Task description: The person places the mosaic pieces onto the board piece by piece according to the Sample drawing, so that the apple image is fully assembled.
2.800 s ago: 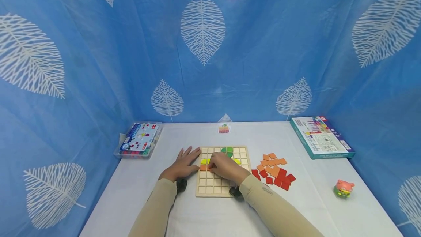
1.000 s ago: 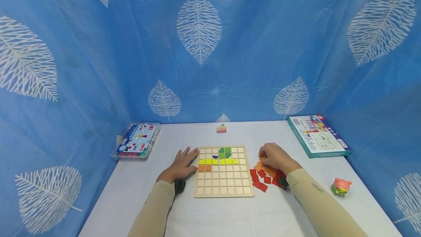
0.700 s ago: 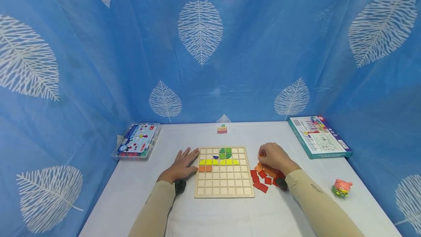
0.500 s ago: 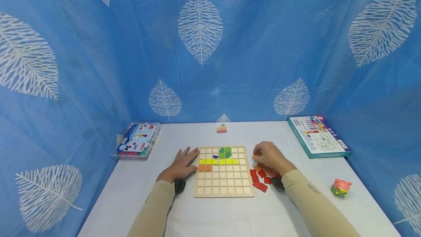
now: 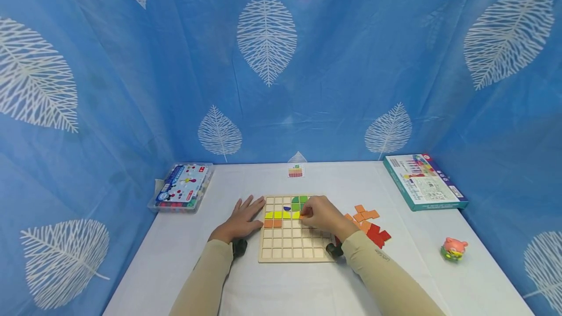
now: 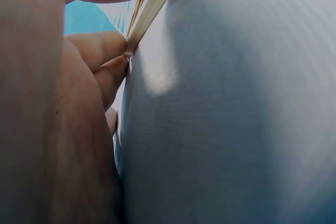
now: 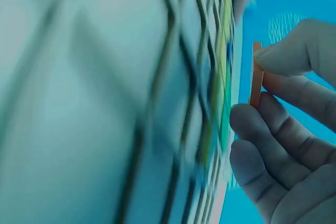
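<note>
A wooden grid board [image 5: 281,252] lies on the white table. Green, yellow, blue and orange tiles fill some of its upper cells, with two orange tiles [image 5: 273,224] side by side at the left. My right hand [image 5: 322,214] is over the board's upper right part, pinching an orange square tile [image 7: 256,77] between thumb and fingers. In the right wrist view that tile stands off the grid, seen edge-on. My left hand [image 5: 240,221] lies flat with fingers spread at the board's left side, its fingertips right at the wooden edge in the left wrist view.
Loose orange tiles [image 5: 369,214] and red tiles [image 5: 377,234] lie right of the board. A small pattern card [image 5: 296,170] is behind it. A clear plastic case [image 5: 184,187] sits back left, a flat box [image 5: 426,182] back right, and a pink figurine [image 5: 454,248] at the right.
My right hand left the board, picked an orange tile from the loose pile, and has come back left over the grid with it. The left hand has stayed in place.
</note>
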Action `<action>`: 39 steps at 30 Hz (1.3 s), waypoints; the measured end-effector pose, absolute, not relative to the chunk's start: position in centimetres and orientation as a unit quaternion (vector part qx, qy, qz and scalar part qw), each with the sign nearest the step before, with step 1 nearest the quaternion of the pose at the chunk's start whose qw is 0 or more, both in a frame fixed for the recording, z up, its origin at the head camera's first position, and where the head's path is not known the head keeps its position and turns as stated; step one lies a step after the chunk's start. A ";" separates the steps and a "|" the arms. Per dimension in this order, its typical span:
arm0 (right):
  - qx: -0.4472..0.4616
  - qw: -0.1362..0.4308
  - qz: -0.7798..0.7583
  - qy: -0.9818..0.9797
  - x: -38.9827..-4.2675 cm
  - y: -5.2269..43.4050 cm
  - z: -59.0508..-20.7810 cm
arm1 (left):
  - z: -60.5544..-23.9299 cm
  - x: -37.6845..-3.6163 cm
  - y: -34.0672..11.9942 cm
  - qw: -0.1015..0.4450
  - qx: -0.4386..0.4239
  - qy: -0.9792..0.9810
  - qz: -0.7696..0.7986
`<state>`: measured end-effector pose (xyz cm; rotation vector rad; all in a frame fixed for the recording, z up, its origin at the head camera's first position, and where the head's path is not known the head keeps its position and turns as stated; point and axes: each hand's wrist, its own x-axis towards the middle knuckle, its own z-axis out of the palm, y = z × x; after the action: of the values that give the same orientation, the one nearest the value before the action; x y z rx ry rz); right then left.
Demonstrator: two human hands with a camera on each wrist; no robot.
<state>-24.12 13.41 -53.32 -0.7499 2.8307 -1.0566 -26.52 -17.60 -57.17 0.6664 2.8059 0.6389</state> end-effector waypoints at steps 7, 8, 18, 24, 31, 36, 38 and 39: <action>-0.269 0.043 -0.304 0.913 -24.0 9.4 -53.7 | -57.2 -26.6 -17.6 0.101 0.215 0.949 0.207; -0.269 0.041 -0.294 0.916 -23.9 9.0 -53.8 | -57.2 -26.6 -17.6 0.101 0.216 0.949 0.206; -0.241 0.010 -0.287 0.927 -23.4 8.2 -54.2 | -57.1 -26.7 -17.6 0.100 0.226 0.946 0.209; -0.242 0.002 -0.318 0.917 -23.4 9.1 -54.4 | -57.2 -26.8 -17.7 0.100 0.220 0.947 0.210; -0.197 -0.016 -0.345 0.918 -23.8 12.7 -53.9 | -57.3 -26.7 -17.8 0.101 0.217 0.947 0.212; -0.163 0.004 -0.344 0.925 -23.8 17.3 -53.5 | -57.1 -26.7 -17.7 0.103 0.216 0.947 0.213; -0.146 0.021 -0.336 0.930 -23.7 19.1 -53.5 | -57.1 -26.7 -17.6 0.102 0.216 0.948 0.213; -0.136 0.029 -0.331 0.933 -23.7 19.9 -53.6 | -57.1 -26.7 -17.6 0.102 0.215 0.948 0.211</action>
<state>-23.69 19.86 -53.56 -0.4195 2.8792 -1.0217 -26.66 -17.62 -57.06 0.6357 2.7987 0.6233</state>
